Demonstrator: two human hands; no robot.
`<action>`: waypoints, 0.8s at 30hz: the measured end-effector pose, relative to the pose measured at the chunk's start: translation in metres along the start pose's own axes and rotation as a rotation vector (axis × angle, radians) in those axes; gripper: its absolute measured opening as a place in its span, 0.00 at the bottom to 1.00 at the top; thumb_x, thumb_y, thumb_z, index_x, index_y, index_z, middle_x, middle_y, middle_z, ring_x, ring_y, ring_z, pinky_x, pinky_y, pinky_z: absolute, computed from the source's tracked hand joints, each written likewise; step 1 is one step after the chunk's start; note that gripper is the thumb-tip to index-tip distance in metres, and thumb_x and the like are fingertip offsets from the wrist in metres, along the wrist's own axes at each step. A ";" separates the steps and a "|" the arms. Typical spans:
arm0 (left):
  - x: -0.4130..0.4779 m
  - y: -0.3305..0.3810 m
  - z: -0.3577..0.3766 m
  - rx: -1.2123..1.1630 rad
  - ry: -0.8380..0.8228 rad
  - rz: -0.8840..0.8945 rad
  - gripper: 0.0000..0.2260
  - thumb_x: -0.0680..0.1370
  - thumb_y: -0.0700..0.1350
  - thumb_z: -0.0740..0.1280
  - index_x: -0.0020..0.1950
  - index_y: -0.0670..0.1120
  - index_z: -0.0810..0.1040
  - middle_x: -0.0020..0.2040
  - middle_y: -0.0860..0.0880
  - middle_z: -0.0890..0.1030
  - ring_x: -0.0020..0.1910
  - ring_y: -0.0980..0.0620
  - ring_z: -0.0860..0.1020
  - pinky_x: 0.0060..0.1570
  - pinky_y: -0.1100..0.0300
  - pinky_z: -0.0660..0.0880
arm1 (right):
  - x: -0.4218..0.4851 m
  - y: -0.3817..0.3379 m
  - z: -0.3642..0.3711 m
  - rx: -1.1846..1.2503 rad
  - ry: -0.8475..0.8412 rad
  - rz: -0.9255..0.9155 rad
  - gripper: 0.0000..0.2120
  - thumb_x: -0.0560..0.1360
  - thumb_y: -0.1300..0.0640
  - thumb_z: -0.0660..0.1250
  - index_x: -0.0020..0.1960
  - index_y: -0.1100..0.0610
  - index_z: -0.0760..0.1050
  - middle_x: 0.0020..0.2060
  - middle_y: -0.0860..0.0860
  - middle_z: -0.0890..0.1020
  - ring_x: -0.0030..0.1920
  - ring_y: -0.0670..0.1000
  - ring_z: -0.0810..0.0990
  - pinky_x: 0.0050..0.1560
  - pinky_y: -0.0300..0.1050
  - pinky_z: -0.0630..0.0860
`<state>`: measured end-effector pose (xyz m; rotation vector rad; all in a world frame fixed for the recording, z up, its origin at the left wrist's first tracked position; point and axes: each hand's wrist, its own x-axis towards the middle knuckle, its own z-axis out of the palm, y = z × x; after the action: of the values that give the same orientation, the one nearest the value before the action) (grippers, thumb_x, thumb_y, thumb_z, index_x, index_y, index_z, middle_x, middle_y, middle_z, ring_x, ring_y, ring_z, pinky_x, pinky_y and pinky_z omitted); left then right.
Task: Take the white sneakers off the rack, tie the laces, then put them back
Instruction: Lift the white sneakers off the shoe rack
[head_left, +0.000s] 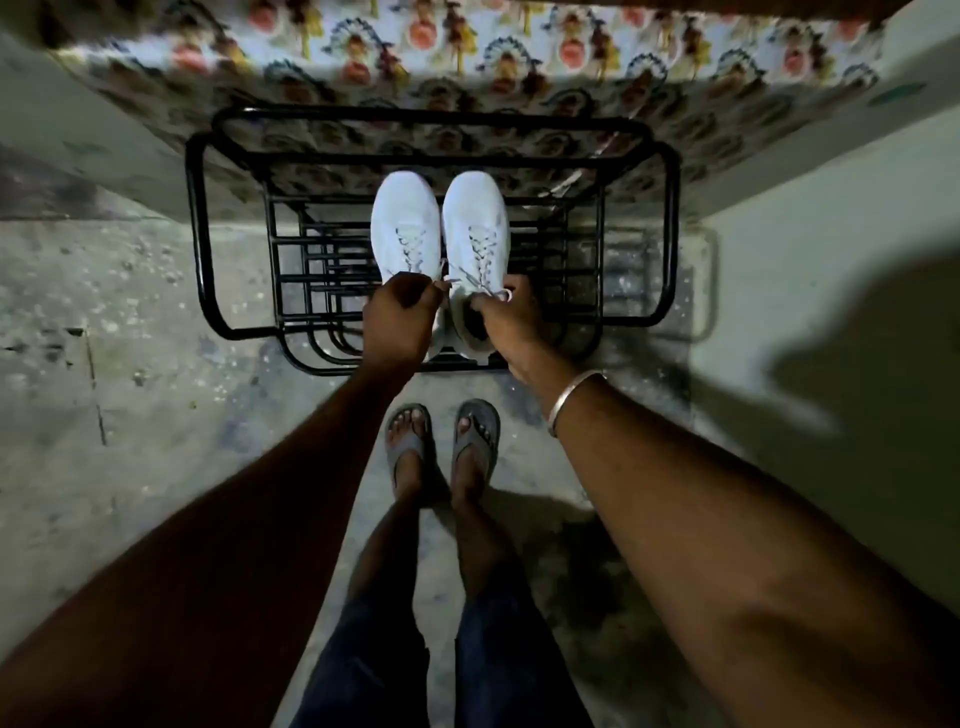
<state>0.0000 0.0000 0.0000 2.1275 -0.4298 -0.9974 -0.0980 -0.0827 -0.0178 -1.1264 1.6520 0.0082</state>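
Note:
Two white sneakers sit side by side, toes pointing away from me, over the top of a black metal shoe rack (200, 234). My left hand (397, 322) is closed around the heel end of the left sneaker (405, 223). The collar of the right sneaker (475, 223) is gripped by my right hand (511, 322), thumb at the dark opening. Loose white lace ends trail between my hands near the tongues. Whether the soles rest on the rack bars or hang just above them, I cannot tell.
A patterned cloth (467, 57) hangs behind the rack. Pale walls close in at left and right. My feet in grey flip-flops (441, 441) stand on the speckled concrete floor (156, 364) just in front of the rack. A dark shadow falls at the right.

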 end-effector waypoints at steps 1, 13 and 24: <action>0.004 -0.005 0.001 0.032 0.022 0.016 0.11 0.76 0.51 0.68 0.46 0.44 0.83 0.43 0.45 0.85 0.46 0.44 0.83 0.47 0.52 0.78 | 0.004 0.000 0.003 0.037 0.004 -0.004 0.29 0.69 0.54 0.72 0.67 0.58 0.69 0.60 0.59 0.80 0.59 0.60 0.80 0.62 0.57 0.76; 0.039 -0.059 0.023 0.245 0.093 -0.264 0.24 0.77 0.53 0.68 0.66 0.40 0.69 0.63 0.35 0.76 0.62 0.35 0.75 0.59 0.48 0.73 | 0.074 0.045 0.038 -0.149 0.043 0.098 0.32 0.75 0.60 0.66 0.77 0.54 0.62 0.72 0.61 0.71 0.70 0.62 0.71 0.71 0.55 0.68; 0.037 -0.053 0.025 0.139 0.183 -0.346 0.15 0.78 0.53 0.68 0.57 0.43 0.80 0.56 0.43 0.84 0.54 0.43 0.82 0.48 0.57 0.76 | 0.061 0.044 0.030 -0.010 0.102 0.020 0.16 0.80 0.65 0.62 0.67 0.63 0.75 0.62 0.61 0.79 0.62 0.60 0.78 0.60 0.43 0.72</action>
<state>0.0036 0.0030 -0.0692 2.4488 -0.0405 -0.9692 -0.1029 -0.0834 -0.0988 -1.1336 1.7550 -0.0284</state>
